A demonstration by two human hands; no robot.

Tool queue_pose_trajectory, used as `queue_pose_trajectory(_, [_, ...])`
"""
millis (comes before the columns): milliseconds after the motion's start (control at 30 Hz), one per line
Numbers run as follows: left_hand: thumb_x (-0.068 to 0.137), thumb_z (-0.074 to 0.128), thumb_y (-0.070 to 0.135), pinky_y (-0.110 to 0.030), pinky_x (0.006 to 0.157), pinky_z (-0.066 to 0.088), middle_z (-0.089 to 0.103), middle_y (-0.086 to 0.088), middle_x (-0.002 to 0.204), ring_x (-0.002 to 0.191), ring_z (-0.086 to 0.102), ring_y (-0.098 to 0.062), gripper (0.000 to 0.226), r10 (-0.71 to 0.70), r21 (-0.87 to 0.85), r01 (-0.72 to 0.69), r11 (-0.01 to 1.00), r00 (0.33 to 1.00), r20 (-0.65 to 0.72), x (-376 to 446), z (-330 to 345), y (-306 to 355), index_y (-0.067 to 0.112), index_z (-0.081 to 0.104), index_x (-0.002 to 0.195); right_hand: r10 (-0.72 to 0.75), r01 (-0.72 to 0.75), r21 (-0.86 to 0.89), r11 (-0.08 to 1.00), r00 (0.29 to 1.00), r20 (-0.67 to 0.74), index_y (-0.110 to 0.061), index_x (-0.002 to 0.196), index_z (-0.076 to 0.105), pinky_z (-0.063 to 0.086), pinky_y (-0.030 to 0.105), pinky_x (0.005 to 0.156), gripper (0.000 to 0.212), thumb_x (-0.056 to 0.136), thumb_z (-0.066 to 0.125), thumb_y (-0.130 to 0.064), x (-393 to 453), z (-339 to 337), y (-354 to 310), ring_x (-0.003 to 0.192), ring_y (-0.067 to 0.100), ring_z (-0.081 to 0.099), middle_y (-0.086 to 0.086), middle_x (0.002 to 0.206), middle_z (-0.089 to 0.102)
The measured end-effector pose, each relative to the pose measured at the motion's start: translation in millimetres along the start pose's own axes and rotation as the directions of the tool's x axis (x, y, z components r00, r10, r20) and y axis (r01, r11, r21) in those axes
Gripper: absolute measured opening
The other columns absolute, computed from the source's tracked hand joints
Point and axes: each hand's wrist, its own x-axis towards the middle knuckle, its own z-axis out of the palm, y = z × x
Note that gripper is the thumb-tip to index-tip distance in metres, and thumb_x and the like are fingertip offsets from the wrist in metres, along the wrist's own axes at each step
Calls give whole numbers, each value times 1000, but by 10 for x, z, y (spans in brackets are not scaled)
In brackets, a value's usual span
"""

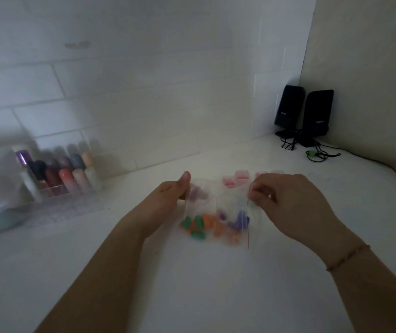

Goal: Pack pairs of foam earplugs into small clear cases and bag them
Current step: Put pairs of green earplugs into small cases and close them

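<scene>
White tile (pixel 120 75) fills the wall ahead of me, meeting a plain beige wall (pixel 372 56) at the right-hand corner, and a white counter (pixel 204 284) runs beneath both under dim light. The view is soft and blurred, so fine detail escapes me.

Over the middle of the counter I see the clear bag (pixel 216 212), stretched sideways between both hands. It has a thin red line along its right edge. Inside it, green, orange and purple earplugs (pixel 213 225) bunch at the lower part; whether they sit in cases I cannot tell. My left hand (pixel 168 200) pinches the bag's left edge, thumb up. My right hand (pixel 285 203) has its fingers curled, pinching the right edge at the red line; a thin bead bracelet (pixel 348 257) circles that wrist.

Just behind the bag lie pink earplugs (pixel 235 180), partly hidden by it.

At the far left stands a clear organiser (pixel 55 195) holding coloured bottles (pixel 72 171). In the far right corner two black speakers (pixel 305 114) stand side by side, their black cable (pixel 372 159) trailing along the counter.
</scene>
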Motion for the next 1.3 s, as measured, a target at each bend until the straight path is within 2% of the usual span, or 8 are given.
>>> queue_pose_trajectory(67, [96,49,48,-35,89,48,75,1,98,94,67,-18,45,69,-195,-63,979,997,22,16,-28,-35,12,75,97,-2,2,-1,1000,1000,-18,-35,78,60,50,33,67,12,88,57,-38,16,15,24,72,12,56,-22,67,54])
queue_pose_trajectory(233, [82,60,23,-34,73,48,72,-7,80,67,67,-18,17,61,-434,-115,894,989,-136,86,-7,-67,13,72,76,31,-30,35,999,999,-23,-37,72,54,48,30,67,18,89,59,-34,32,-24,81,71,8,58,-31,63,52])
queue_pose_trajectory(433, [99,45,21,-27,62,52,67,-2,73,62,65,-17,24,-29,-572,-117,812,971,-239,149,59,-45,11,58,81,32,-40,177,983,998,51,-35,81,49,45,30,62,9,89,53,-39,9,-10,15,71,7,56,-14,71,63])
queue_pose_trajectory(533, [101,41,27,-24,54,49,60,-2,70,58,59,-16,29,-46,-627,-127,769,967,-252,164,126,-42,14,54,78,53,-85,156,984,979,199,-38,101,44,44,27,61,31,81,65,-50,-32,43,-17,65,-1,53,-14,77,62])
queue_pose_trajectory(733, [104,38,26,-23,53,42,58,2,66,52,54,-13,30,-144,-645,-115,755,931,-335,196,133,-9,16,51,79,52,-149,281,948,944,326,-29,100,49,47,27,65,32,80,73,-24,-41,215,-136,64,6,57,-4,74,66])
queue_pose_trajectory(967, [104,40,21,-30,58,48,57,0,66,60,50,-19,36,-43,-313,-136,940,863,-504,225,67,-116,14,62,77,4,-262,325,909,783,622,-34,126,35,45,15,56,62,79,73,-16,-120,32,-389,60,3,59,-3,79,72])
queue_pose_trajectory(1100, [101,47,18,-32,60,51,64,0,67,53,57,-14,24,-18,-236,-94,967,901,-433,229,103,-98,11,67,91,-23,-240,310,920,756,655,-43,100,40,42,11,47,47,77,78,-27,-146,-61,-438,55,-2,60,-11,69,65])
queue_pose_trajectory(1300, [97,53,38,-25,76,49,68,8,104,81,64,-6,21,117,160,-57,986,910,-398,223,107,-173,26,64,110,231,-277,27,961,849,475,-33,138,41,42,23,80,83,66,79,-54,-80,-193,-85,98,9,57,-9,112,60])
